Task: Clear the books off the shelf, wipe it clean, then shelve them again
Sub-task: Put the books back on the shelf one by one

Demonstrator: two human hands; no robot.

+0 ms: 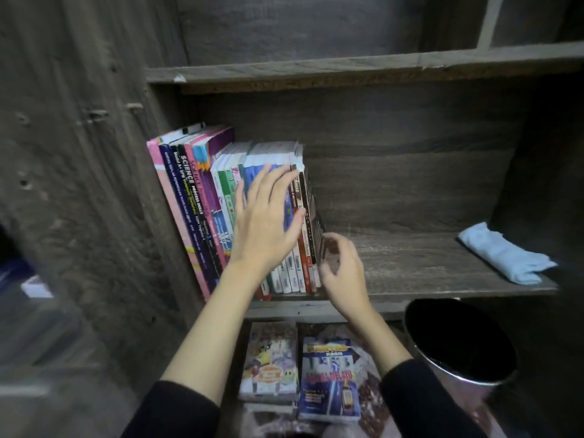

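Straight, spread fingers (271, 184) of the left hand (265, 222) press the spines of colourful upright books (189, 191); the right hand (343, 273) is loosely curled, gripping nothing, beside the last cover, on the dark wooden shelf (410, 267) holding a folded pale-blue cloth (502, 254)

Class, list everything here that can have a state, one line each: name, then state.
Row of books, standing on the shelf.
Left hand, open, fingers flat on spines.
Right hand, fingers curled at the row's end; grip unclear.
Cloth, folded, lying on shelf.
Two books, lying flat below.
Bin, upright.
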